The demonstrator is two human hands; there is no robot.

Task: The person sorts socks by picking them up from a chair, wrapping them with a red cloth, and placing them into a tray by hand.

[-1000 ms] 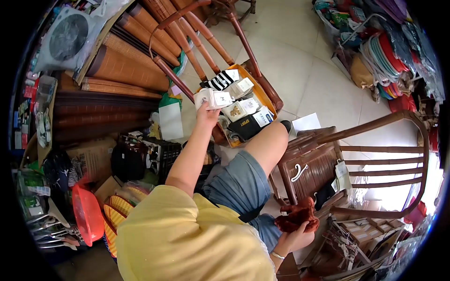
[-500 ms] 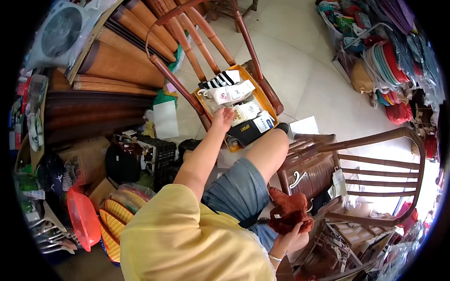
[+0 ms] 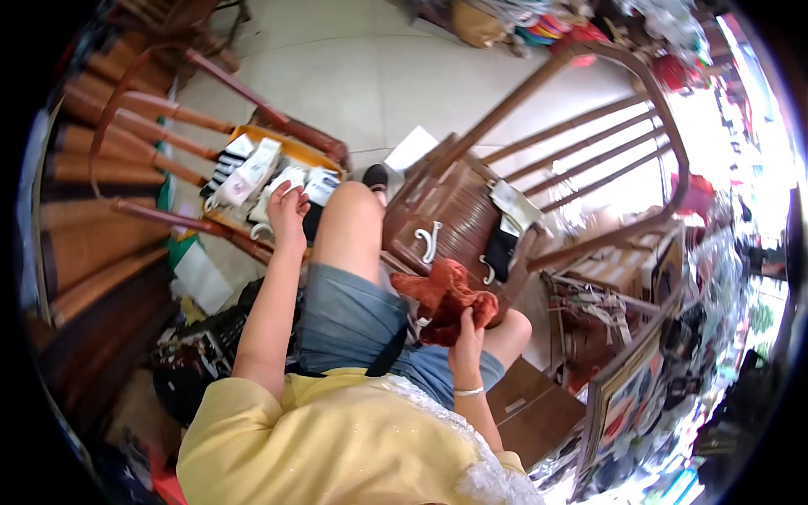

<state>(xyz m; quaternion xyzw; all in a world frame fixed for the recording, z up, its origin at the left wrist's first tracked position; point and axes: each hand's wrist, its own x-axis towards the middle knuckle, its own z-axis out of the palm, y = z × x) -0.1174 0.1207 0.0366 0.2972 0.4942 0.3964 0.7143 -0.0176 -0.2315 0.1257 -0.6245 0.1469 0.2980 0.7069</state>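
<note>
My right hand [image 3: 468, 343] grips a rust-red, fuzzy cloth item [image 3: 446, 299] over my lap; its kind is unclear, and a small white piece shows at its lower left edge. My left hand [image 3: 290, 217] is raised, fingers apart, above the near side of a yellow box [image 3: 313, 154] on a wooden chair. Packed in that box are striped black-and-white socks [image 3: 225, 171], pale socks [image 3: 252, 175] with white labels and a dark pair partly hidden by my knee. A white hook [image 3: 262, 230] pokes out beside my left wrist.
A second wooden chair [image 3: 429, 206] stands ahead to the right. On its seat lie a white hook [image 3: 428, 241] and dark socks [image 3: 500, 254] with a label. A cardboard box [image 3: 534, 412] is by my right leg. Rolled bamboo mats [image 3: 93, 181] line the left side.
The view has swung to the right, so the sock box appears farther left. My left hand has lifted slightly, its fingers spread. The rust-red item stays in my right hand, now more bunched.
</note>
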